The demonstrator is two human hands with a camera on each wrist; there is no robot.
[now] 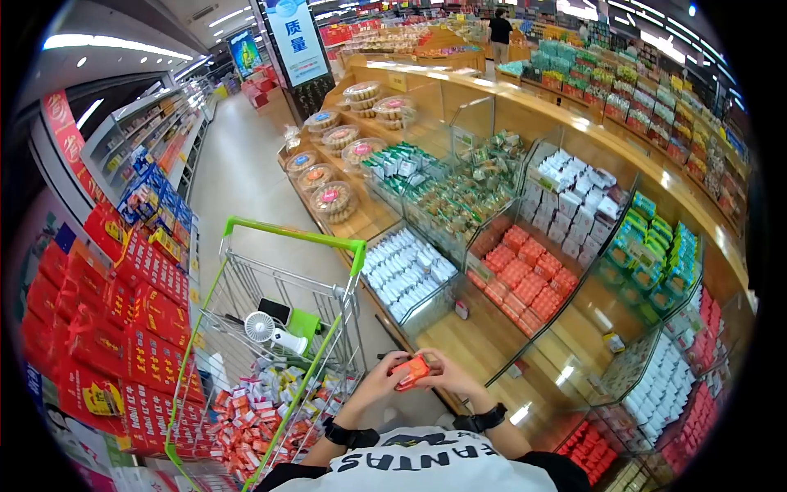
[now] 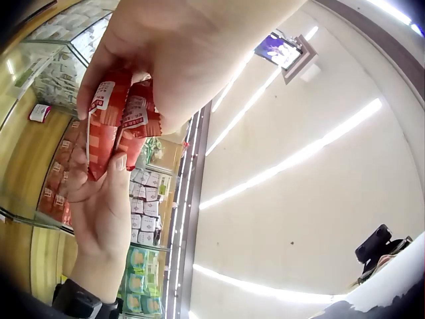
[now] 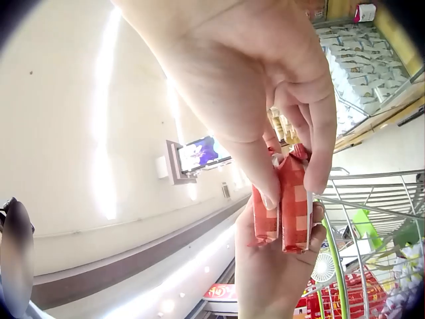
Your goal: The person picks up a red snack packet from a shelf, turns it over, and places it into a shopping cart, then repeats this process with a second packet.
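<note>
Two red checked packets (image 3: 295, 206) stand side by side between the two hands, held in front of the body over the counter's edge. My left hand (image 1: 384, 382) grips them from one side, its fingers curled round the wrappers. From the other side my right hand (image 1: 456, 379) pinches them between thumb and fingers. The left wrist view shows the red packets (image 2: 106, 126) upright, with white labels and crimped ends, the right hand (image 2: 99, 206) below them. Similar red packets (image 1: 525, 283) fill a clear-walled bin beyond the hands.
At the left stands a green-edged cart (image 1: 357, 256) with many small packets, a white fan (image 1: 261, 326) and a green item. Bins of white packets (image 1: 407, 275) and round cookie tubs (image 1: 334, 202) line the wooden counter. Red gift boxes (image 1: 90, 328) are stacked beyond the cart.
</note>
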